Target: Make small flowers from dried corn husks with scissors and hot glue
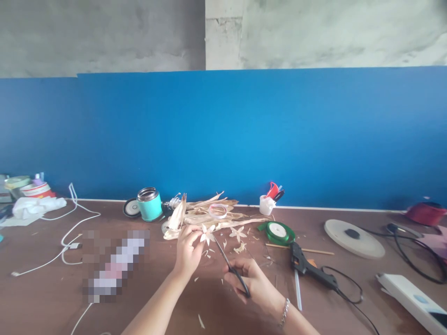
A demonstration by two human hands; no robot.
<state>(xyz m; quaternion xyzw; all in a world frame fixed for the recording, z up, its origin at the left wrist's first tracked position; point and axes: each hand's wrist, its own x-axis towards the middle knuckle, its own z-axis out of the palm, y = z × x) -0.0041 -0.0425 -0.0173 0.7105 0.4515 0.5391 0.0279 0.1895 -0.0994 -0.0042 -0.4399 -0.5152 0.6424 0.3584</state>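
Note:
My left hand [190, 246] pinches a pale flower shape [207, 234] cut from dried husk, holding it above the table. In my right hand [249, 281] is a pair of dark-handled scissors [223, 253], its blades pointing up and left with the tips close to the flower's petals. Just right of the blades, a second husk flower [238, 233] lies on the table. Behind both hands spreads a heap of dried husks [200, 216], with a roll of clear tape [217, 211] on it. Small husk scraps [240, 248] are scattered around.
Right of my hands lie a green ribbon spool [278, 232], a thin wooden stick [307, 250] and a black glue gun [310, 270] with its cord. A turquoise jar [149, 204] and a white cup of pens [267, 204] stand near the blue partition [223, 135]. White cables [71, 223] run at left.

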